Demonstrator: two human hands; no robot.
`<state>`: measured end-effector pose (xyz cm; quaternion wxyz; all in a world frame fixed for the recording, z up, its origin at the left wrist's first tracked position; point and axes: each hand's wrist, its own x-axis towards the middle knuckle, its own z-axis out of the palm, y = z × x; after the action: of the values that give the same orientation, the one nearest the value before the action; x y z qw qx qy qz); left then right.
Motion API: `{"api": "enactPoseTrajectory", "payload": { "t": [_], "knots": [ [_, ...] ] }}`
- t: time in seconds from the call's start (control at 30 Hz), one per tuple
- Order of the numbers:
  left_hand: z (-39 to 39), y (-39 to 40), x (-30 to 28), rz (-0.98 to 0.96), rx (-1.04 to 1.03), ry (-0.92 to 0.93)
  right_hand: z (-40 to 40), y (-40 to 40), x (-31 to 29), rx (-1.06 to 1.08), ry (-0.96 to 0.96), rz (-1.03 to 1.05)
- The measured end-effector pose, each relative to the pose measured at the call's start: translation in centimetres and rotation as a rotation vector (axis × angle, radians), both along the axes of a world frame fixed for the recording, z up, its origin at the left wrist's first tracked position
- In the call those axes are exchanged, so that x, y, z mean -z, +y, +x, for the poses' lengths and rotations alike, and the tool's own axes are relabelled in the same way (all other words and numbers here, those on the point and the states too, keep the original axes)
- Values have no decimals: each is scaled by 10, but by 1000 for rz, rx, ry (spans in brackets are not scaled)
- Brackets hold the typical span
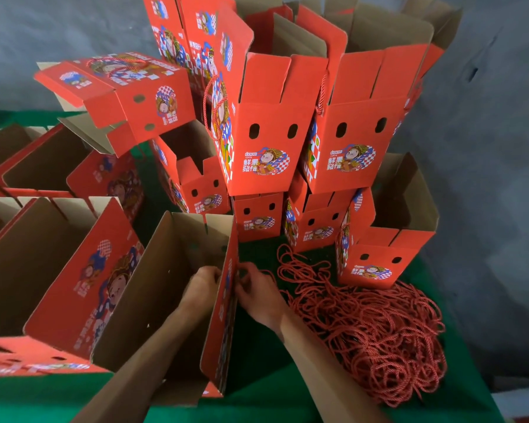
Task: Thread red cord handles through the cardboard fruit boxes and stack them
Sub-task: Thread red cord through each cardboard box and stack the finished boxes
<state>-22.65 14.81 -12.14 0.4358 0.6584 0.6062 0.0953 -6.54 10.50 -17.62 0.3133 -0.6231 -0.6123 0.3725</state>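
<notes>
1. Green table (pixel 257 401): bare cloth along the near edge, between the open box (pixel 177 294) and the heap of red cords (pixel 376 328). A forearm fits through there.
2. Far side is walled off by stacked boxes (pixel 290 126), several tiers high, from the middle to the right edge.
3. Left edge is crowded with open boxes (pixel 43 264) standing side by side, touching.
4. A tilted box (pixel 126 90) overhangs the far-left gap.
5. The cord heap covers the near right corner, and a single box (pixel 379 254) stands just behind it.
</notes>
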Motion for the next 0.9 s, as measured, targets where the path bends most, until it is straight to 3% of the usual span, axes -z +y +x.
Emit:
{"api": "enactPoseTrajectory", "payload": {
  "t": [0.13, 0.2, 0.23, 0.4, 0.47, 0.53, 0.6, 0.77, 0.83, 0.9],
  "knots": [
    [-7, -3, -4, -79, -149, -13, 25, -19, 36, -86, -334, -215],
    [-11, -7, -9, -133, -189, -58, 41, -26, 46, -20, -383, -283],
    [-13, -9, -14, -164, -207, -100, 47, -26, 46, 28, -297, -308],
    [-21, -17, -53, -366, -188, -399, 63, -8, 5, 278, 688, -401],
    [-23, -25, -64, -420, -77, -406, 71, -2, -7, 272, 925, -359],
    [-26, -33, -65, -409, 27, -361, 80, -1, -8, 290, 1028, -319],
    [-26, -39, -61, -392, 57, -320, 85, -5, 2, 385, 971, -296],
    [-29, -50, -51, -426, 0, -268, 72, -25, 42, 530, 511, -218],
    [-30, -49, -51, -460, -5, -247, 68, -31, 53, 489, 346, -223],
    [-30, -49, -51, -464, -17, -232, 67, -39, 59, 305, 232, -411]
  ]
}}
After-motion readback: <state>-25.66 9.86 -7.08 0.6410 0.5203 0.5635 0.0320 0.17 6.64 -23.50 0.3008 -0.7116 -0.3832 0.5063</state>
